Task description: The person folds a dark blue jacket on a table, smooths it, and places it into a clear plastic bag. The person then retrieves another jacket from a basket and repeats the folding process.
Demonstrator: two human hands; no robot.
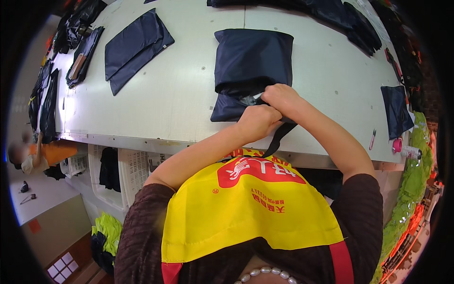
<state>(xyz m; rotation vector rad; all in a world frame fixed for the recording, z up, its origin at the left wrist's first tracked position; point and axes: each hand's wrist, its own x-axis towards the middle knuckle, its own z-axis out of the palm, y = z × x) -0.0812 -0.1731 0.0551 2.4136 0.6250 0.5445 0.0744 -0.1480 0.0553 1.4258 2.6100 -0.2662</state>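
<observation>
Navy cloth bundle (254, 57) on table (179, 94), by near edge, in front of person. Right hand (284, 101) touching or nearly touching left hand (259, 122); both grips closed on bundle's near right part, fingertips mostly hidden. Dark strap (280, 137) hanging below hands. Folded navy piece (137, 47) lying left, well apart.

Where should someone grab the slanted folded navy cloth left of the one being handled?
Probably at the near corner of the folded navy cloth, the left hand coming in low from the near side: the cloth lies flat and slanted, with that corner jutting out nearest and nothing on top of it.
</observation>
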